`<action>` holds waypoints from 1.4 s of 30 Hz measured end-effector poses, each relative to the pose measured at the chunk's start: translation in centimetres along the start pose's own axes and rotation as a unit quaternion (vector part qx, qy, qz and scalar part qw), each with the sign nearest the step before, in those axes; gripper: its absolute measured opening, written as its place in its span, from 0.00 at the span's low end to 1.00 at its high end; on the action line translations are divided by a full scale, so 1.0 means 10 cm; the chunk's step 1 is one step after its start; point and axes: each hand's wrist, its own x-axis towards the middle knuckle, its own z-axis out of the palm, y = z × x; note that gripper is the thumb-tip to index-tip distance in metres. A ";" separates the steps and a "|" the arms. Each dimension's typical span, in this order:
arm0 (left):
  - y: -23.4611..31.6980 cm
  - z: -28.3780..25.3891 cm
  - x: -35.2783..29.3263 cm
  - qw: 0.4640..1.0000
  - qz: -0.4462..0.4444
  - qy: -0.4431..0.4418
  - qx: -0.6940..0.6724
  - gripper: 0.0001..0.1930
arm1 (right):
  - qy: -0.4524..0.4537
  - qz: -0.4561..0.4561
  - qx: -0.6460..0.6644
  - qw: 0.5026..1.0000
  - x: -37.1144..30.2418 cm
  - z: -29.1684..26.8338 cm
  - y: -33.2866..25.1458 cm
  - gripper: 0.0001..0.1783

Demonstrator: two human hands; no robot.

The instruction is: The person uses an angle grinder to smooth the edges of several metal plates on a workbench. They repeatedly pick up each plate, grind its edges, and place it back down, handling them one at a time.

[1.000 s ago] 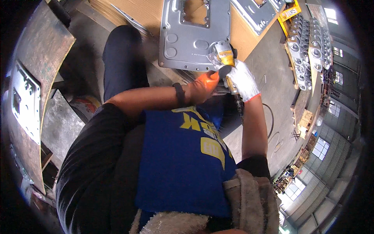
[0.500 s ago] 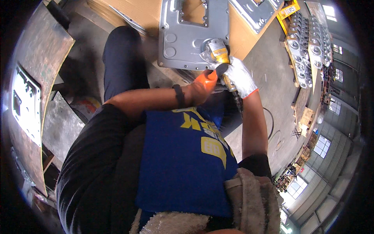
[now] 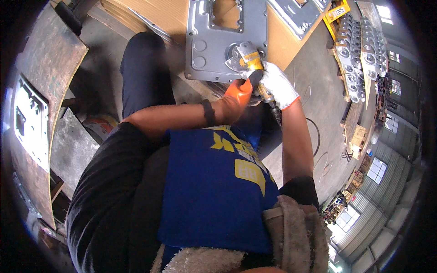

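A yellow and silver angle grinder [image 3: 251,60] rests its disc side on a grey metal cover plate [image 3: 207,49], near the plate's near right corner. My right hand [image 3: 278,84], in a white glove with an orange cuff, is wrapped round the grinder's body. My left hand [image 3: 237,94], in an orange glove, is closed round the grinder's dark side handle [image 3: 256,77]. The disc [image 3: 233,62] shows only in part under the tool's head. From the rear end of the grinder a dark hose fitting [image 3: 276,113] points down toward me.
Cardboard [image 3: 282,48] lies under the plate, with a second metal plate [image 3: 296,18] to its right. At the far left a bright plate [image 3: 31,120] lies on a worn board [image 3: 59,59]. Rows of metal castings [image 3: 350,59] stand at the right. A hose [image 3: 317,136] runs on the floor.
The grinder has shifted a little to the left across the plate, and both my hands have moved with it. Their grips look the same. The plate has stayed in place.
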 end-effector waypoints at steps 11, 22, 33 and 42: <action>0.39 0.25 -0.28 0.998 0.010 0.058 0.017 0.19 | 0.009 -0.046 0.043 0.998 0.20 -0.02 0.43 0.17; 0.72 -0.24 -0.02 0.835 0.296 0.083 0.457 0.22 | 0.096 -0.017 0.286 0.953 -0.34 -0.09 0.69 0.15; 1.59 -0.23 0.83 0.389 0.106 0.223 0.887 0.26 | 0.072 -0.142 0.663 0.731 -0.26 -0.24 1.67 0.26; 1.70 -0.24 0.95 0.327 0.104 0.253 0.904 0.23 | 0.103 -0.195 0.656 0.722 -0.02 -0.38 1.79 0.17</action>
